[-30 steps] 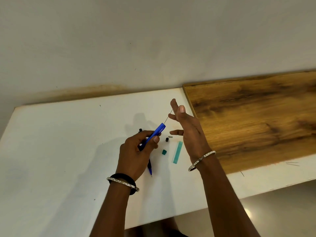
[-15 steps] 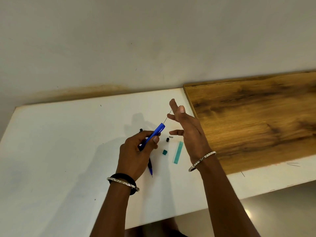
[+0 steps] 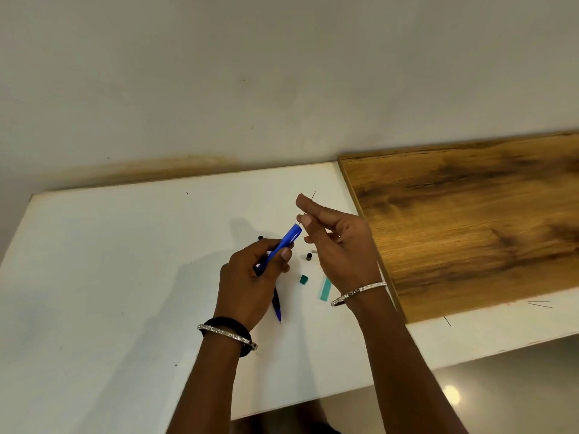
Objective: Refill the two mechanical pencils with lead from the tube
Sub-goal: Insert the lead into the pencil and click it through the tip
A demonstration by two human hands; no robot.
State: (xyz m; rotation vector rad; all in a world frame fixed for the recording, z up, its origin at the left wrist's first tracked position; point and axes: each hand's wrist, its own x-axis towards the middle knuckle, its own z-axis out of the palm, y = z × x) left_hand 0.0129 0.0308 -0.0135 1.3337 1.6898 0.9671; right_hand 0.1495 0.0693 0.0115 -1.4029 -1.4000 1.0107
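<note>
My left hand [image 3: 250, 277] grips a blue mechanical pencil [image 3: 283, 244], its open back end tilted up and to the right. My right hand [image 3: 335, 242] pinches a thin lead stick [image 3: 310, 203] between thumb and forefinger, with the lead's lower end at the pencil's open end. A second pencil [image 3: 277, 305], blue and black, lies on the white table [image 3: 109, 261] mostly hidden under my left hand. The teal lead tube [image 3: 325, 288] lies flat below my right wrist, and its small teal cap [image 3: 303, 279] sits just to its left.
A small black cap [image 3: 309, 256] and a tiny pale piece [image 3: 314, 252] rest between my hands. Another black bit [image 3: 260, 238] lies behind my left hand. A wooden board [image 3: 470, 220] covers the table's right side. Loose leads [image 3: 539, 303] lie near the front right edge.
My right hand's fingers have curled in and slid down along the lead toward the pencil's open end. The left hand and pencil stay where they were.
</note>
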